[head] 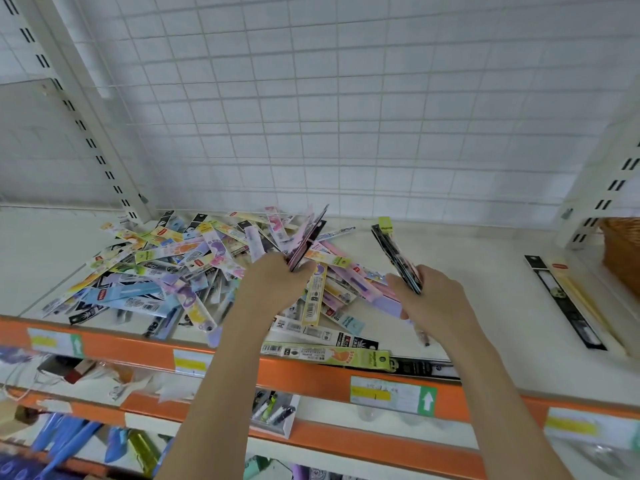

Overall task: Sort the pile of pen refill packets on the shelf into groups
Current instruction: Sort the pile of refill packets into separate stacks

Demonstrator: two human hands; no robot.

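Both hands are clamped on packets: left hand (277, 282) on a pink-and-black bunch (306, 237) over the pile (166, 271), right hand (433, 299) on black packets (394, 252) angled away, right of the pile.

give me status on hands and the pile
Left hand grips pink packets. Right hand grips black packets. Pile mostly unsorted. Nothing blocking.

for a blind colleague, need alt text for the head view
A person's left hand and right hand each grip a fan of pen refill packets above a jumbled pile of packets on a white shelf. Two packets lie apart at right.
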